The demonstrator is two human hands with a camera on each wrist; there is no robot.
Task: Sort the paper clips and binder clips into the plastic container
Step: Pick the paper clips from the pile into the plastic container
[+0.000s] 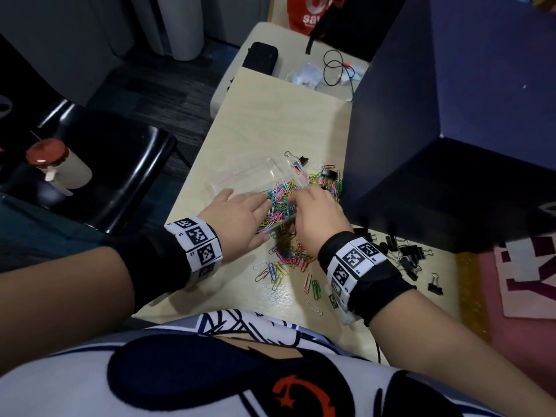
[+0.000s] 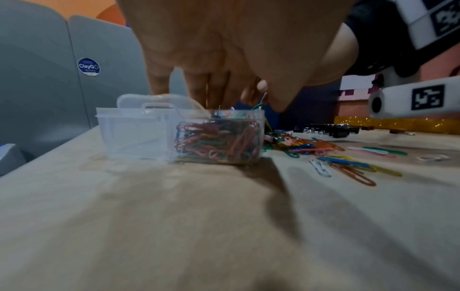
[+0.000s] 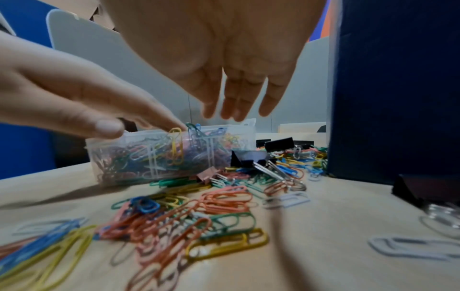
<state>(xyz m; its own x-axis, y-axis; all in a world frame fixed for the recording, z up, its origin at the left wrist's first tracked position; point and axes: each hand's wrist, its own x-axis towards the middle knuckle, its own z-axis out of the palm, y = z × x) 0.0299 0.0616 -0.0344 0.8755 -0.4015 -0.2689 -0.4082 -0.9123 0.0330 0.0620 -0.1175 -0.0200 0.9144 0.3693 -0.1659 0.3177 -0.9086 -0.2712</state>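
Note:
A clear plastic container (image 1: pixel 240 176) (image 2: pixel 134 135) (image 3: pixel 159 157) stands on the wooden table, its near compartment full of coloured paper clips (image 1: pixel 281 197). My left hand (image 1: pixel 240 218) (image 3: pixel 87 102) lies with straight fingers on the container's near left rim. Above that compartment my right hand (image 1: pixel 319 218) (image 3: pixel 224 59) hovers with its fingers hanging straight down and nothing in them. Loose paper clips (image 1: pixel 288 257) (image 3: pixel 186 216) (image 2: pixel 348 165) lie in front of and to the right of the container. Black binder clips (image 1: pixel 403 254) (image 3: pixel 278 143) are scattered at the right.
A tall dark blue box (image 1: pixel 421 130) stands close on the right of the container. The table's left edge drops to a black chair (image 1: pixel 105 176) with a red-capped bottle (image 1: pixel 57 164). A black case (image 1: pixel 260 57) and cables (image 1: pixel 337 67) lie at the far end.

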